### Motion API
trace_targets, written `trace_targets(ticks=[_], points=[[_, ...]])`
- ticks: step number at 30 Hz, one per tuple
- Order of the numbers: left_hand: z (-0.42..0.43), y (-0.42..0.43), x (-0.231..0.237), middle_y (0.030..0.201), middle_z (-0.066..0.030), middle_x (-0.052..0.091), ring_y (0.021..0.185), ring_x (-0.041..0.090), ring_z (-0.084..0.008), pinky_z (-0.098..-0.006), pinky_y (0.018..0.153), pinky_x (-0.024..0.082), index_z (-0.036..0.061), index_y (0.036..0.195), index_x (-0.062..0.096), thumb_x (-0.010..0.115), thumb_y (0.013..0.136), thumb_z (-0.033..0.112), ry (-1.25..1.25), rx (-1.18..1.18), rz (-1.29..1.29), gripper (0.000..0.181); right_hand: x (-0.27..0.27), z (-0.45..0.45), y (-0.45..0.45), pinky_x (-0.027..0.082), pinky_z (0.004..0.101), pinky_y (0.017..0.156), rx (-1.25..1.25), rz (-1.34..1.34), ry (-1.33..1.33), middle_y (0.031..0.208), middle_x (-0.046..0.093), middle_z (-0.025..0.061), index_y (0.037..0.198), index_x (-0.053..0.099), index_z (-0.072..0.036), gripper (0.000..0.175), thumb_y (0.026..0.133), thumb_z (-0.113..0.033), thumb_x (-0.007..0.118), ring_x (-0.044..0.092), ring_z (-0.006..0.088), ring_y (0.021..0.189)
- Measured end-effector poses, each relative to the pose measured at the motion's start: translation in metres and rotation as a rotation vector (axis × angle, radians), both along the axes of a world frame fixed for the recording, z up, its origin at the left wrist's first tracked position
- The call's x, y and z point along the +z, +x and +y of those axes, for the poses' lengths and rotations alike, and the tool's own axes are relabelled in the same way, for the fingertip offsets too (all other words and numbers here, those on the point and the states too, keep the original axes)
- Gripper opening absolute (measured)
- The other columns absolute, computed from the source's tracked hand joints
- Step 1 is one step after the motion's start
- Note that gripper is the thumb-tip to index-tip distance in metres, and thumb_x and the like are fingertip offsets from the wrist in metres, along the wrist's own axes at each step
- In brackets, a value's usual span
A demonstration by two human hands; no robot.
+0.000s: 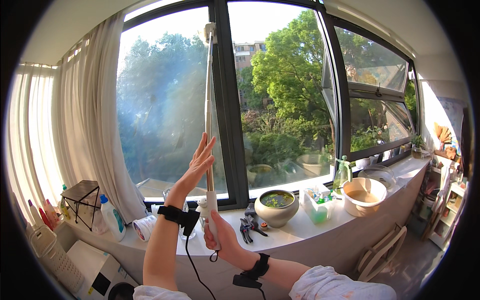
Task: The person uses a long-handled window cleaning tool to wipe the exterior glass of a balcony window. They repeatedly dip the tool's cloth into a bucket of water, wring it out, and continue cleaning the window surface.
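A telescopic pole rises before me, and its white handle sits in the grip of my right hand. Higher up, my left hand has its fingers stretched out and apart beside the shaft; whether the palm touches it I cannot tell. The pole's pale cleaning head is at the upper right of the left window pane, next to the dark frame post. That pane looks hazy and streaked.
On the white sill stand a bowl of water plants, pruning shears, a clear bin of bottles, a spray bottle and a tub of cloudy water. Leftward are a detergent bottle and a curtain.
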State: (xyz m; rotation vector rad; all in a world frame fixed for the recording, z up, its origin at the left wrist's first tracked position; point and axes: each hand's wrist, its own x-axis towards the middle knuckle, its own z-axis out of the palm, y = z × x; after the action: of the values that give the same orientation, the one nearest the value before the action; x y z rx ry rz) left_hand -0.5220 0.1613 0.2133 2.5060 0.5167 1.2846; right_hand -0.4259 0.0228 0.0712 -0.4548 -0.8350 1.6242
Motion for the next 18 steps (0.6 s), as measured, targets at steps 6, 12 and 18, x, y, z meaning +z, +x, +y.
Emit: trace_targets(ticks=[6, 12, 18], points=[[-0.004, -0.021, 0.054, 0.169, 0.0014, 0.015, 0.157, 0.005, -0.0241, -0.0515, 0.126, 0.006, 0.0318, 0.157, 0.037, 0.020, 0.098, 0.074, 0.011, 0.040, 0.037, 0.074, 0.083, 0.036, 0.001, 0.032, 0.0279, 0.043, -0.043, 0.006, 0.100, 0.064, 0.046, 0.0006, 0.105, 0.049, -0.010, 0.048, 0.098, -0.057, 0.058, 0.040, 0.0111, 0.046], [-0.005, -0.013, 0.122, 0.169, 0.0034, 0.018, 0.156, 0.009, -0.0219, -0.0463, 0.127, 0.006, 0.0304, 0.156, 0.038, 0.024, 0.101, 0.068, 0.101, 0.075, 0.015, 0.068, 0.163, 0.054, 0.003, 0.032, 0.0274, 0.044, -0.069, -0.004, 0.166, 0.066, 0.045, -0.0012, 0.106, 0.048, -0.012, 0.048, 0.098, -0.058, 0.057, 0.041, 0.0100, 0.048], [-0.016, 0.002, 0.172, 0.167, 0.0066, 0.024, 0.155, 0.015, -0.0187, -0.0452, 0.126, 0.010, 0.0303, 0.150, 0.050, 0.042, 0.102, 0.049, 0.400, 0.579, 0.212, 0.052, 0.212, 0.068, 0.012, 0.035, 0.0290, 0.045, -0.102, -0.073, 0.192, 0.067, 0.045, -0.0005, 0.104, 0.047, -0.013, 0.050, 0.097, -0.062, 0.053, 0.042, 0.0117, 0.048]])
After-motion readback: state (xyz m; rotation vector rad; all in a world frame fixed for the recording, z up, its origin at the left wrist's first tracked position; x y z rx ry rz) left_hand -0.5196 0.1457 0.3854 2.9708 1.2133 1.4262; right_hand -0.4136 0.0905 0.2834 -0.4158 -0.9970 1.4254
